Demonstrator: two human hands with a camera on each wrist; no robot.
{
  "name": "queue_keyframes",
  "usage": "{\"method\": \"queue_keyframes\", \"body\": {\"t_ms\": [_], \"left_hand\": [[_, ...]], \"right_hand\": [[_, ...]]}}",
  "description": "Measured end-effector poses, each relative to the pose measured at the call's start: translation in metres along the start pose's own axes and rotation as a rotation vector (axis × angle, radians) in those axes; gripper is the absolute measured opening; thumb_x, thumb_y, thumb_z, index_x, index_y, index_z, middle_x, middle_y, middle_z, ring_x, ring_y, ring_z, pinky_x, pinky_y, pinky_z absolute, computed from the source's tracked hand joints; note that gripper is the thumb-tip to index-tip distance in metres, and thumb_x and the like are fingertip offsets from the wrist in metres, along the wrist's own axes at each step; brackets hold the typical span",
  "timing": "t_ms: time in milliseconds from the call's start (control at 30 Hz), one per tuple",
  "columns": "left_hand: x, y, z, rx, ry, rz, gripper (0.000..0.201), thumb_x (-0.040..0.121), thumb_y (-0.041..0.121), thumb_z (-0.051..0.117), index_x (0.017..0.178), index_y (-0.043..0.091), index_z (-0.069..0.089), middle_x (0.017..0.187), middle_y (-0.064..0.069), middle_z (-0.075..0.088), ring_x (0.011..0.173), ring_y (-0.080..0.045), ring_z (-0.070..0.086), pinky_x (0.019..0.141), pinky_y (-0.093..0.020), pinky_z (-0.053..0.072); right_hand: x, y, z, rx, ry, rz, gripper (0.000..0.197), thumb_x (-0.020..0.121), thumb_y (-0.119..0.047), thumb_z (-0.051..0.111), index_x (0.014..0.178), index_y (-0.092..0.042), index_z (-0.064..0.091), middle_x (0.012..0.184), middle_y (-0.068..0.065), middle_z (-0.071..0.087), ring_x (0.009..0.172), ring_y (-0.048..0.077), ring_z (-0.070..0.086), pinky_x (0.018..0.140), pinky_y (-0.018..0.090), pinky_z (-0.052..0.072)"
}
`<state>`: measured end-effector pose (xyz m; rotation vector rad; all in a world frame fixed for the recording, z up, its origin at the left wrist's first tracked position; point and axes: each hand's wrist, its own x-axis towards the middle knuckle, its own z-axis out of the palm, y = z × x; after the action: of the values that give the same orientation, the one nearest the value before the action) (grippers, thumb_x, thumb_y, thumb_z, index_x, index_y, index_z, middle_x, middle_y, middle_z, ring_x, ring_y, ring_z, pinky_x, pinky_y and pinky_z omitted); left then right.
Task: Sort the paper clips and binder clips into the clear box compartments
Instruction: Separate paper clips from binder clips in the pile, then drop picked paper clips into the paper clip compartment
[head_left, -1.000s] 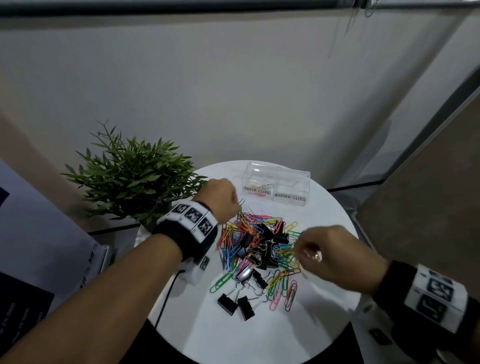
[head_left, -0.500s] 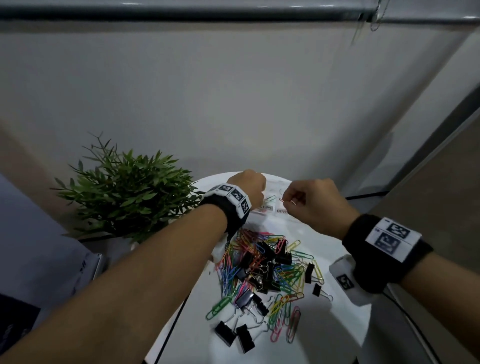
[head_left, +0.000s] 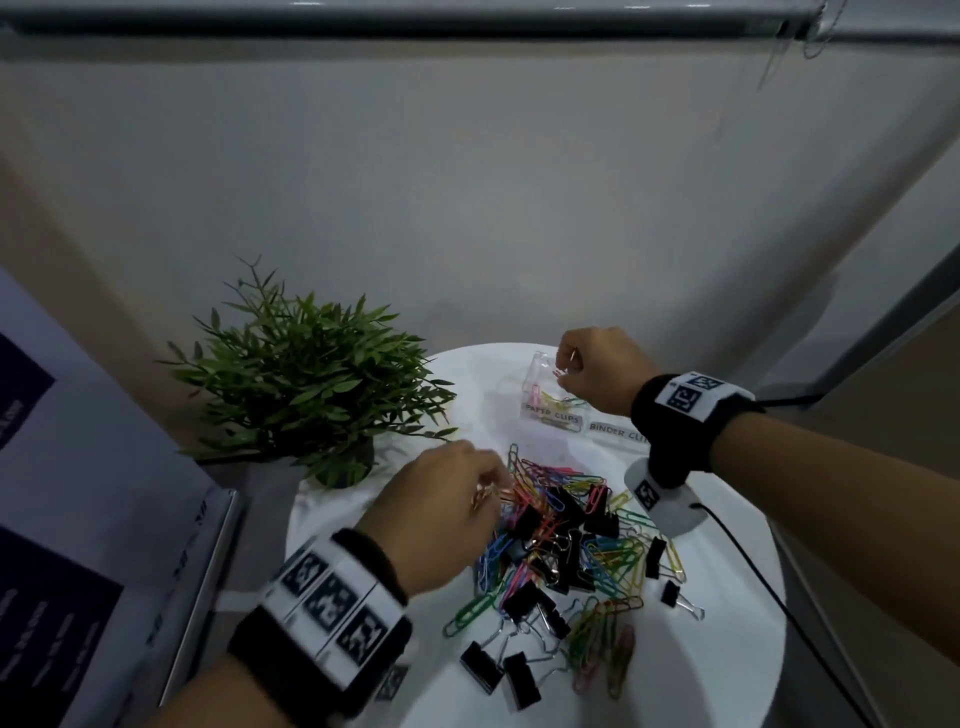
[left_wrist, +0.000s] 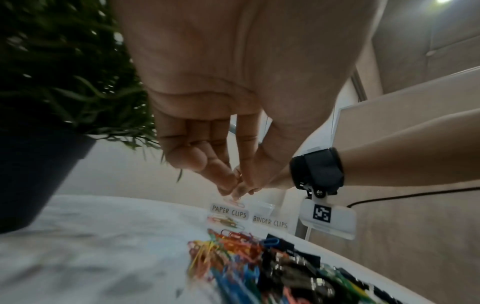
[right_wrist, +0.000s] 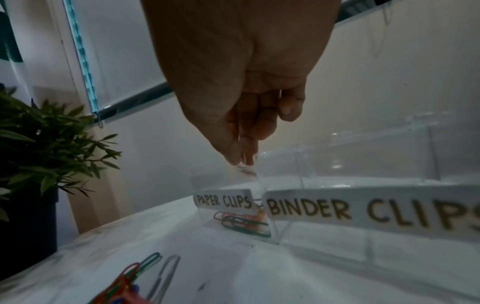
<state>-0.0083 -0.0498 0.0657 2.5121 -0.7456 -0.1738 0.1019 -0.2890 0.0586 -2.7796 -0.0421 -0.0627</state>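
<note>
While a heap of coloured paper clips (head_left: 550, 525) and black binder clips (head_left: 582, 519) is spread over the middle of a round white table (head_left: 727, 649), two bare hands are seen at work in the head view. The right hand (head_left: 597, 371), upper right of centre, is held over the clear box (head_left: 535, 384) at the table's far edge. Its fingertips are pressed together above the compartment labelled PAPER CLIPS (right_wrist: 224, 201), with a small reddish paper clip (right_wrist: 245, 171), blurred, at or just below them; whether it is gripped cannot be told. A few coloured clips (right_wrist: 241, 223) lie inside that compartment. The compartment labelled BINDER CLIPS (right_wrist: 363, 211) is seen beside it. The left hand (head_left: 441, 514), lower left of centre, is at the heap's left edge, thumb and fingers pinched together on something small and thin that cannot be made out clearly. A green potted plant (head_left: 311, 384) stands at the left of the frame.
</note>
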Motion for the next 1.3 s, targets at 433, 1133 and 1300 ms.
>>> {"method": "queue_keyframes", "body": {"t_ms": [433,1133,1300], "left_hand": [[-0.069,-0.018,0.027,0.075,-0.126,-0.011,0.022,0.093,0.034,0.049,0.114,0.037,0.056,0.106,0.016,0.052,0.099,-0.004,0.055,0.081,-0.019,0.041],[-0.108,-0.033,0.044,0.316,-0.246,0.085,0.042,0.076,0.041,0.035,0.111,0.039,0.060,0.115,0.016,0.056,0.096,-0.010,0.060,0.075,-0.026,0.053],[-0.109,-0.036,0.039,0.317,-0.209,0.070,0.023,0.076,0.042,0.049,0.094,0.042,0.062,0.102,0.022,0.056,0.082,-0.003,0.061,0.063,-0.020,0.052]], "right_hand": [[-0.125,0.018,-0.021,0.022,0.113,-0.061,0.008,0.083,-0.020,0.068,0.087,-0.028,0.067,0.078,-0.018,0.065,0.059,-0.006,0.053,0.060,0.013,0.037],[-0.259,-0.006,0.029,-0.259,-0.203,-0.310,0.033,0.079,-0.022,0.057,0.111,-0.030,0.060,0.114,-0.002,0.065,0.086,0.021,0.067,0.067,0.033,0.056],[-0.259,0.001,0.038,-0.296,-0.230,-0.388,0.036,0.081,-0.024,0.052,0.116,-0.032,0.057,0.116,-0.008,0.063,0.095,0.015,0.066,0.070,0.030,0.055]]}}
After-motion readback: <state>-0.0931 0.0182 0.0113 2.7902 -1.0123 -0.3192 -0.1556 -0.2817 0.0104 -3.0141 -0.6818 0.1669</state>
